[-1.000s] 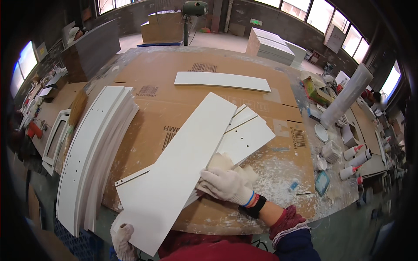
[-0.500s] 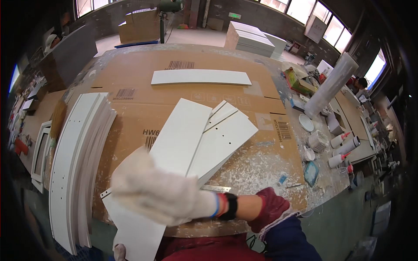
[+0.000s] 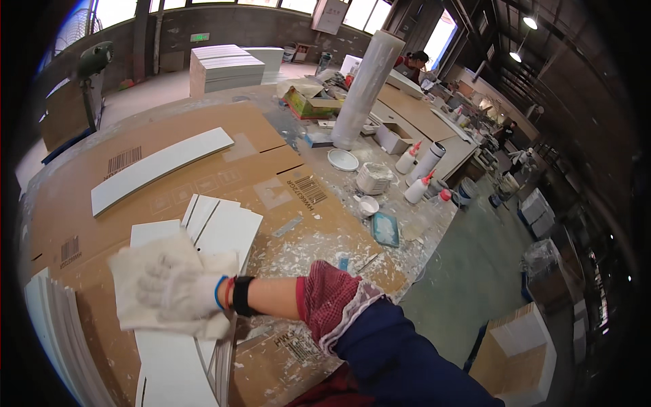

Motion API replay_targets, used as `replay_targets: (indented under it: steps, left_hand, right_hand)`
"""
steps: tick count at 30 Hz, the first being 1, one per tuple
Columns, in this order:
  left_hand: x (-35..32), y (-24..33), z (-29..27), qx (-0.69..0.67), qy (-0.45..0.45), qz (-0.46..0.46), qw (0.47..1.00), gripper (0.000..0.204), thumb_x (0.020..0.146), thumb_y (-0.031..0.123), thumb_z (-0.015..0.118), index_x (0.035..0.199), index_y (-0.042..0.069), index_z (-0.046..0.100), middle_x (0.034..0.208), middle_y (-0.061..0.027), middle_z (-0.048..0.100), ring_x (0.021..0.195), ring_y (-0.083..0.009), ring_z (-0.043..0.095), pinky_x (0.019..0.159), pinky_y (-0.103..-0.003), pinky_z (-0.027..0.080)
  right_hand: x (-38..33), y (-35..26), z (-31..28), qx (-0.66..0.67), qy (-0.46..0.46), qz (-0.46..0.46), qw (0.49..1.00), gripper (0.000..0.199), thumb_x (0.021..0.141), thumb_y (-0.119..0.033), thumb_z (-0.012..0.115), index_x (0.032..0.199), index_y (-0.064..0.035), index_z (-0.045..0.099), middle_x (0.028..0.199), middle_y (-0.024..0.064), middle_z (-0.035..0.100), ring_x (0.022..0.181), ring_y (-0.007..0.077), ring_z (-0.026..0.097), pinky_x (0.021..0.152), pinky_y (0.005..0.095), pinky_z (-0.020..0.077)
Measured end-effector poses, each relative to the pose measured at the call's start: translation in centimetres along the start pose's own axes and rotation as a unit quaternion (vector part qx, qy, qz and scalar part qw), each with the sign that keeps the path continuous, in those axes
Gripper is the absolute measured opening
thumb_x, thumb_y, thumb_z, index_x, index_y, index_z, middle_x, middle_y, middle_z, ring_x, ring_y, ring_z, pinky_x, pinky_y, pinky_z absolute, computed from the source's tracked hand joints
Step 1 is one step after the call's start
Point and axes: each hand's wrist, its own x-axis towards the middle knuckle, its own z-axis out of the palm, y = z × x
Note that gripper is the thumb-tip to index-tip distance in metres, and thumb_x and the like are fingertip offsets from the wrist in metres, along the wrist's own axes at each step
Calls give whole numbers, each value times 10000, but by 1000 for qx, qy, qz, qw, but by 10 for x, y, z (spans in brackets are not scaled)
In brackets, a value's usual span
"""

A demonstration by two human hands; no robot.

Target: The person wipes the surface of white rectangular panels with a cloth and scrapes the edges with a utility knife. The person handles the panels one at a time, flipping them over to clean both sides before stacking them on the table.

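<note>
The fingers (image 3: pixel 152 288) of the right hand (image 3: pixel 178 293), in a white glove, are spread and pressed flat into a white cloth (image 3: pixel 146 271), which they hold against the long white panel (image 3: pixel 169 359) lying on the counter (image 3: pixel 203 136); the cloth bunches around the palm and hangs past the glove on every side. A dark wristband and coloured bands sit at the wrist, and behind them a red patterned cuff (image 3: pixel 329 302) leads into a blue sleeve (image 3: pixel 407 366). The left hand is out of view. Just past the cloth, a second pair of white panels (image 3: pixel 224 227) with grooves and small holes lies partly under the long one. At the near left edge a stack of curved white boards (image 3: pixel 61 346) stands on its side. Farther off, well apart from the hand, a single curved white strip (image 3: pixel 159 169) rests on the brown cardboard (image 3: pixel 88 210) that covers the counter. To the right the cardboard is spattered with white residue, and a small scraper (image 3: pixel 288 226) lies there. Beyond it stand a white bowl (image 3: pixel 343 160), a white tub (image 3: pixel 374 178), several glue bottles (image 3: pixel 416 188) with red tips, and a tall roll of clear wrap (image 3: pixel 366 88).
</note>
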Motion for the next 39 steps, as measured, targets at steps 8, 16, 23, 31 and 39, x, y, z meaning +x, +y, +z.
replay_targets:
  steps: [8, 16, 23, 31, 39]
  left_hand:
    - [19, 1, 8, 31, -31, -22, 999, 571, 984, 362, 435, 1403, -23, 383, 1384, -211, 473, 1225, -297, 506, 1039, -445, 404]
    - [20, -5, 8, 44, -47, -29, 998, 565, 989, 365, 431, 1399, -22, 389, 1383, -211, 473, 1219, -294, 509, 1034, -446, 407]
    - [-1, -11, -14, 33, -41, -7, 999, 560, 994, 367, 428, 1395, -22, 394, 1382, -211, 473, 1213, -292, 512, 1030, -446, 409]
    - [-61, -16, -74, -37, 40, 28, 998, 555, 999, 370, 424, 1391, -21, 401, 1381, -212, 473, 1207, -289, 516, 1025, -447, 412]
    - [-110, -46, -100, 231, 72, 264, 934, 496, 1020, 300, 431, 1390, -28, 394, 1387, -207, 462, 1219, -296, 502, 1013, -425, 441]
  right_hand:
    - [20, 84, -1, -20, 0, 249, 968, 547, 914, -369, 443, 1351, -41, 469, 1344, 172, 493, 1244, 322, 462, 1044, 431, 350]
    - [-9, -29, 25, -81, 98, -25, 992, 566, 787, -309, 505, 1197, 79, 533, 1230, 314, 510, 1202, 531, 429, 998, 695, 288]
    - [2, -167, 95, 162, 87, -189, 965, 575, 756, -305, 515, 1179, 83, 555, 1174, 285, 547, 1070, 463, 513, 913, 648, 335]
    - [-50, -208, 22, 347, -2, -81, 934, 448, 783, -103, 511, 1207, 30, 570, 1108, 200, 605, 973, 330, 581, 843, 473, 441]
    - [-136, -71, -127, 364, 208, 257, 871, 450, 810, 100, 506, 1236, -22, 585, 1042, 115, 663, 875, 197, 650, 773, 299, 548]
